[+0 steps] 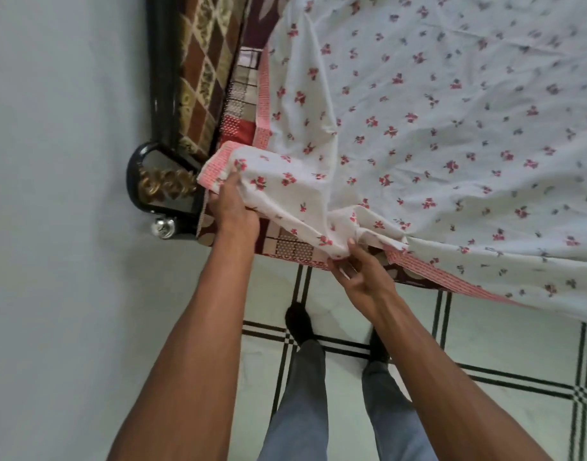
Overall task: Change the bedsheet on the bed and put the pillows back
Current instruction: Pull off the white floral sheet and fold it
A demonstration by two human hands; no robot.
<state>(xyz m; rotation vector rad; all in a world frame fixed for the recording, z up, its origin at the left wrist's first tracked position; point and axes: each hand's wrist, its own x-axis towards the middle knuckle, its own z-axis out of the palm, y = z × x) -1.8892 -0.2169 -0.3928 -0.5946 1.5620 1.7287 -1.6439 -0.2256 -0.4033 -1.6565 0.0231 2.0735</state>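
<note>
Here the left hand [230, 202] grips the bedsheet [435, 128] at its pink-bordered corner, while the right hand [358, 274] pinches a bunched fold along the near edge. The sheet spreads away from both hands, up and to the right over the mattress [245, 104]. The left hand is nearer the black bedpost [159, 184], so the corner tuck looks like its job; bare tiled floor [485, 344] leaves standing room.

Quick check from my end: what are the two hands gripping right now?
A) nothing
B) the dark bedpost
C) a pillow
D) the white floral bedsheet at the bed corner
D: the left hand and right hand both grip bunched folds of the white floral bedsheet at the bed corner.
</note>
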